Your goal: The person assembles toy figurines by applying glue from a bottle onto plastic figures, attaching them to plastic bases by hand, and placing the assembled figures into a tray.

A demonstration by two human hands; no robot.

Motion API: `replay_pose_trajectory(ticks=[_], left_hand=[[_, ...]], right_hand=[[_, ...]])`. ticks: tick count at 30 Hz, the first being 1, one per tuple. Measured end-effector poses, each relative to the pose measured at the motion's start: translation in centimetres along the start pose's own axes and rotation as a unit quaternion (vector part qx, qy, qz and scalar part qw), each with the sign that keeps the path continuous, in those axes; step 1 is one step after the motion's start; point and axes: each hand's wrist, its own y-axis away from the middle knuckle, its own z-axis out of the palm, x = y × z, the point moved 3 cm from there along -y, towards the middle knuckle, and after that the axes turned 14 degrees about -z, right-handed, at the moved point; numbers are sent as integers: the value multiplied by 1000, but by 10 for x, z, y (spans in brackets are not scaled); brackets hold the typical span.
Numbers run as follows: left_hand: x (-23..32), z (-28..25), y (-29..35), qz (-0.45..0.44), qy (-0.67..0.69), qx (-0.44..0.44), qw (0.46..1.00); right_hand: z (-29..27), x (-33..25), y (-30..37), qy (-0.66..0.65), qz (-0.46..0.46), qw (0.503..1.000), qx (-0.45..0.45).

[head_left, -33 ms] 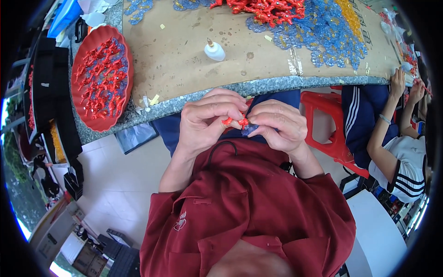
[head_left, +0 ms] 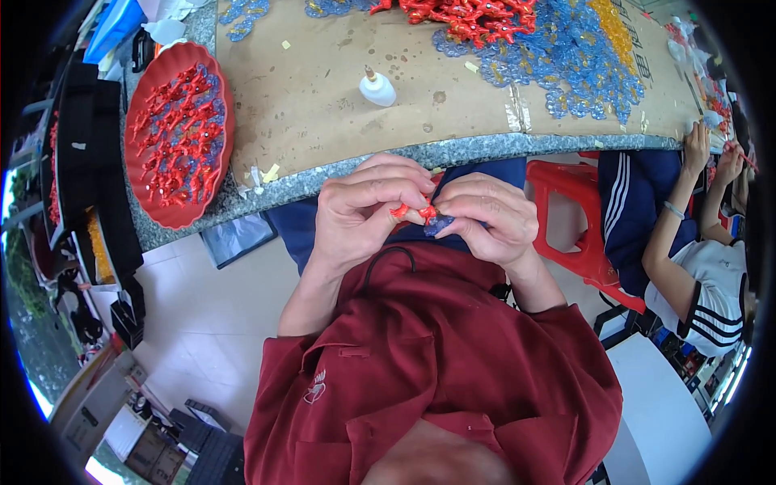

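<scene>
Both of my hands meet in front of my lap, just off the table edge. Between the fingertips of my left hand is a small red plastic figure, partly covered by the fingers. My right hand pinches a small blue translucent piece against the red figure; whether the two are joined I cannot tell. A white squeeze bottle with a brown tip stands on the cardboard beyond my hands. Red figures on blue pieces fill a scalloped red tray at the left.
Cardboard covers the stone-topped table. Toward the far right lie heaps of red figures, blue pieces and yellow pieces. A red plastic stool stands right of my legs. Another person's hands work at the far right.
</scene>
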Motion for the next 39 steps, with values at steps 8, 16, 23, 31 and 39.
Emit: replay_pose_trajectory(ticks=[8,16,23,31,39], left_hand=[[8,-3,7,-3,-11,25,1000],[35,-38,23,18,-61,72,995],[81,-128,47,-47,-289,436,851],[62,-149,36,-147,-394,422,803],[67,-87,-1,52,-417,391,819]], right_hand=[[5,-1,-3,-25,12,1000,-16],[23,2,-21,-37,37,997,-56],[12,24,-26,60,157,986,16],[24,42,-37,77,251,963,56],[38,60,-49,195,101,975,-27]])
